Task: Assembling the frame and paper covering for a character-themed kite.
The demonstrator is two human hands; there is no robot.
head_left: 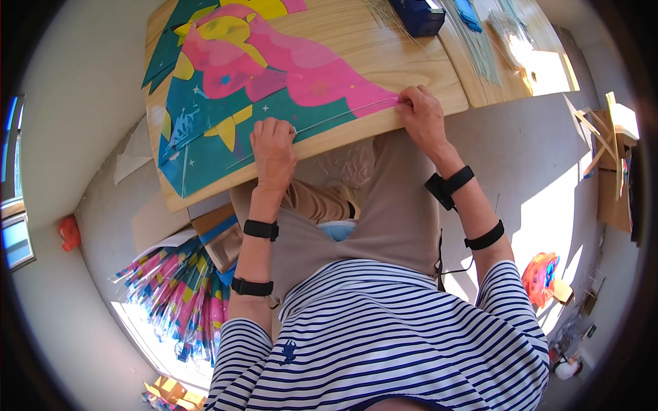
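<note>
A kite [312,79] of thin printed fabric, pink, teal and yellow, lies spread on the wooden table. Along its near edge runs a thin pale rod [329,122]. My left hand [274,147] is closed in a pinch on this rod, its knuckles up, over the teal part near the table's front edge. Farther right, my right hand [423,118] pinches the pink pointed corner of the kite, where the rod's right end seems to reach; the fingertips hide that end. Both forearms wear black straps.
Bundles of thin rods [482,58], a dark blue box [419,19] and a clear plastic bag [510,38] are at the table's far right. Packed colourful kites [181,288] fan out low on the left. Cardboard [615,185] stands at the right wall.
</note>
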